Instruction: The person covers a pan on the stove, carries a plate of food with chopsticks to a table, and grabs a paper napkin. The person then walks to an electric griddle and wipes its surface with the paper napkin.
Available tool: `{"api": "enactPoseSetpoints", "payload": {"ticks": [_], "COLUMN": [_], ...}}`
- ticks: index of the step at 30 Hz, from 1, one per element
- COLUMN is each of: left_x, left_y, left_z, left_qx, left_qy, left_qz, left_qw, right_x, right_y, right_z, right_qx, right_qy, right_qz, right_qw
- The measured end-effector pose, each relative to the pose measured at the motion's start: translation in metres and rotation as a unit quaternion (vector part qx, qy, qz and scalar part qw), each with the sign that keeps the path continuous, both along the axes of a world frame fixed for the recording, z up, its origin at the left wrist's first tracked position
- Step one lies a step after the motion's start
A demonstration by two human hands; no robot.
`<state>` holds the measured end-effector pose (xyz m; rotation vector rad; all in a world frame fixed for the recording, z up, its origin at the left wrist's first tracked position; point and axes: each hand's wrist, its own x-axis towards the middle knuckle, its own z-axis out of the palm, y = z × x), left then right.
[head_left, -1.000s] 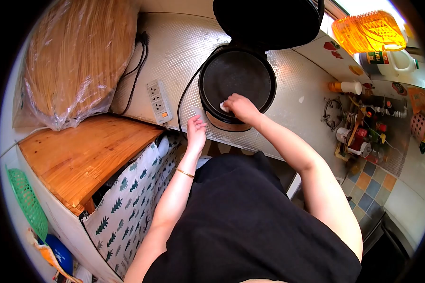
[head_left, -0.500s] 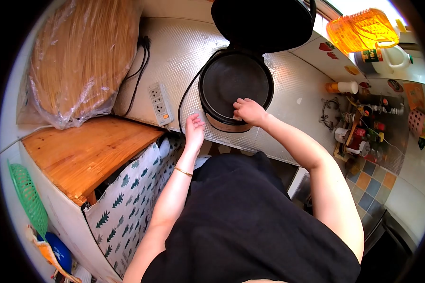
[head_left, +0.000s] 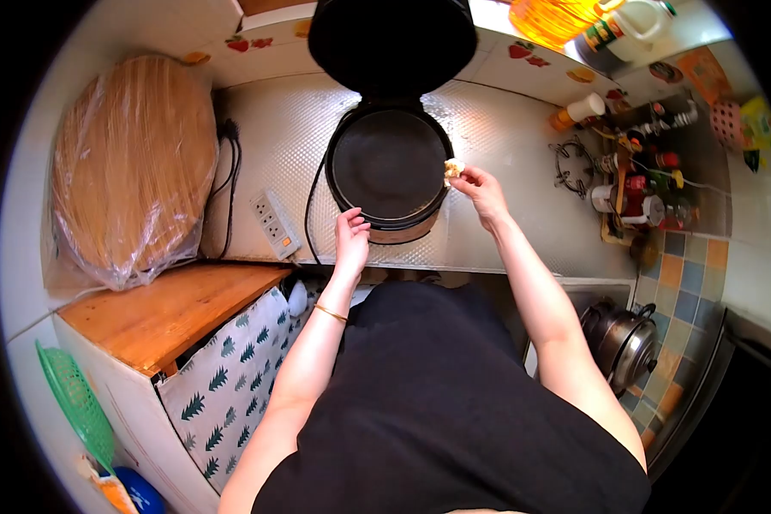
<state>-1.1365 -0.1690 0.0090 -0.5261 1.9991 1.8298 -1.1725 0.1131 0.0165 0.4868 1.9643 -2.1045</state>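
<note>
A round black electric baking pan (head_left: 385, 167) stands on the metallic counter, its dark lid (head_left: 392, 43) raised upright behind it. My right hand (head_left: 486, 195) pinches a crumpled white wad (head_left: 453, 169), probably tissue, with yellow-brown stains, at the pan's right rim. My left hand (head_left: 352, 242) is by the front-left rim, fingers loosely bent and holding nothing; whether it touches the rim I cannot tell. The pan's cooking surface looks dark, with some light marks near its front edge.
Left of the pan lie a power strip (head_left: 275, 224) and a black cord (head_left: 314, 206). A plastic-wrapped round wooden board (head_left: 137, 171) leans at the left. On the right are a gas burner ring (head_left: 573, 164), several bottles and jars, and a lidded pot (head_left: 621, 343) lower down.
My right hand has moved from the pan's front to its right rim, and the stained wad now shows in its fingers. The view has shifted. My left hand stays near the front-left rim.
</note>
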Motion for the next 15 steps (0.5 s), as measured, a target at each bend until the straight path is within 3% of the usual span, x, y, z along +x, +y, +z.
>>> {"api": "enactPoseSetpoints", "payload": {"ticks": [3, 8, 15], "left_x": [-0.001, 0.006, 0.054], "left_y": [0.015, 0.061, 0.131], "left_z": [0.008, 0.063, 0.126], "left_qx": [0.028, 0.158, 0.256], "left_qy": [0.014, 0.053, 0.127], "left_qz": [-0.047, -0.184, -0.317], "left_qw": [0.998, 0.969, 0.904], "right_x": [0.027, 0.082, 0.16], "right_y": [-0.005, -0.013, -0.002], "right_z": [0.023, 0.064, 0.101], "right_qx": [-0.247, -0.446, -0.496], "right_qy": [-0.014, 0.049, 0.141], "right_qz": [-0.055, -0.092, -0.104], "right_qw": [0.967, 0.889, 0.85]}}
